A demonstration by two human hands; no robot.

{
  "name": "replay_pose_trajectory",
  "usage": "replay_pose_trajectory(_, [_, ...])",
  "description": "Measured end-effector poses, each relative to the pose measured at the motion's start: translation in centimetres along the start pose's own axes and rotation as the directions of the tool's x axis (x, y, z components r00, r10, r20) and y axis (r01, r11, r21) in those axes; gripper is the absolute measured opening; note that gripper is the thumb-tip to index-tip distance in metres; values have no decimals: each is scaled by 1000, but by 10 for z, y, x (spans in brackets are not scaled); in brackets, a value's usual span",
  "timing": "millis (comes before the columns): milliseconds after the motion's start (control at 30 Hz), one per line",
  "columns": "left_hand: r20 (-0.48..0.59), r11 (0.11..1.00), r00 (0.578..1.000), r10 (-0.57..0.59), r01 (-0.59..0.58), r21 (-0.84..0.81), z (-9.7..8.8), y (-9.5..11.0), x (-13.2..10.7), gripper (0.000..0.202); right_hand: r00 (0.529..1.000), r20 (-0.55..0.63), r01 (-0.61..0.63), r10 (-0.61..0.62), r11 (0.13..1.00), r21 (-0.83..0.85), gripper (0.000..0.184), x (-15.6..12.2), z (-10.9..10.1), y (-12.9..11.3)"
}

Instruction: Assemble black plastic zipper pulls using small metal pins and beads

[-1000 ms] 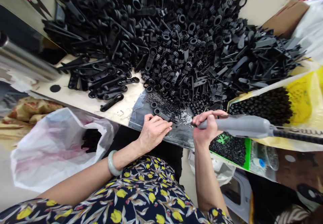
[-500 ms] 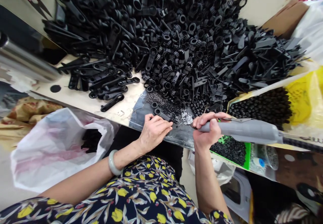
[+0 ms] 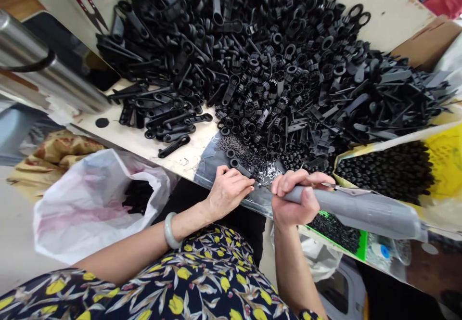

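My left hand [image 3: 230,189] is closed on a black plastic handle part [image 3: 241,167] with a ring at its end, held low over the grey mat [image 3: 211,162] at the table's front edge. My right hand [image 3: 296,196] grips a grey electric screwdriver [image 3: 364,209] lying almost level, its tip pointing left at the end of the handle part. Whether the tip touches a screw is too small to make out. Just beyond the hands lie a little heap of silvery pins [image 3: 269,172] and many tiny dark pieces [image 3: 236,146].
A large heap of black plastic parts [image 3: 260,65] covers the table. Assembled-looking black pieces [image 3: 173,122] lie at left, near a steel flask [image 3: 68,70]. A white bag [image 3: 79,209] stands below left. At right are a yellow bag of black parts [image 3: 443,161] and a green tray [image 3: 363,245].
The view has shifted, so the table appears farther right and lower. The screwdriver now tilts more and its tip has come left, close to the handle part in my left hand.
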State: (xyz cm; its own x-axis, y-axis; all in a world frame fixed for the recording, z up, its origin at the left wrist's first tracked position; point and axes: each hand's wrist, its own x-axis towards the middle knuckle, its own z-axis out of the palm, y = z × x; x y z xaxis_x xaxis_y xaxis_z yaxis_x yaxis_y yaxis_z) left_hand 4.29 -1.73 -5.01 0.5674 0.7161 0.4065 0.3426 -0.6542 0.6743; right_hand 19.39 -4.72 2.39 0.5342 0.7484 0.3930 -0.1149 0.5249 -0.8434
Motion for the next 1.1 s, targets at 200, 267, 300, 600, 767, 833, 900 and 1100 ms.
replay_pose_trajectory(200, [10, 1000, 1000, -4, 4, -14, -2, 0, 0, 21, 998, 61, -3, 1, 999, 35, 15, -10, 6, 7])
replay_pose_trajectory(267, [22, 1000, 1000, -20, 20, -22, -2, 0, 0, 20, 998, 58, -5, 4, 1000, 21, 15, -11, 5, 9])
replay_pose_trajectory(300, [34, 999, 999, -34, 35, -25, -2, 0, 0, 20, 998, 56, -7, 6, 1000, 14, 16, -11, 5, 10])
replay_pose_trajectory(600, [95, 997, 992, -79, 81, -17, -3, 0, 4, 15, 998, 66, 10, -10, 1000, 1, 15, -9, 5, 8])
replay_pose_trajectory(767, [122, 997, 989, -78, 79, -5, -5, 2, 4, 13, 998, 62, 24, -23, 1000, -4, 14, -10, 2, 6])
replay_pose_trajectory(833, [128, 996, 989, -81, 83, -12, -7, 3, 6, 13, 998, 59, 23, -23, 1000, -2, 15, -10, 2, 5])
replay_pose_trajectory(900, [150, 996, 985, -85, 86, -4, -8, 3, 9, 15, 998, 55, 20, -20, 1000, -13, 16, -10, 2, 4])
replay_pose_trajectory(1100, [208, 998, 978, -25, 14, 55, -14, 3, 16, 15, 999, 50, 10, -10, 1000, -1, 16, -12, 0, 3])
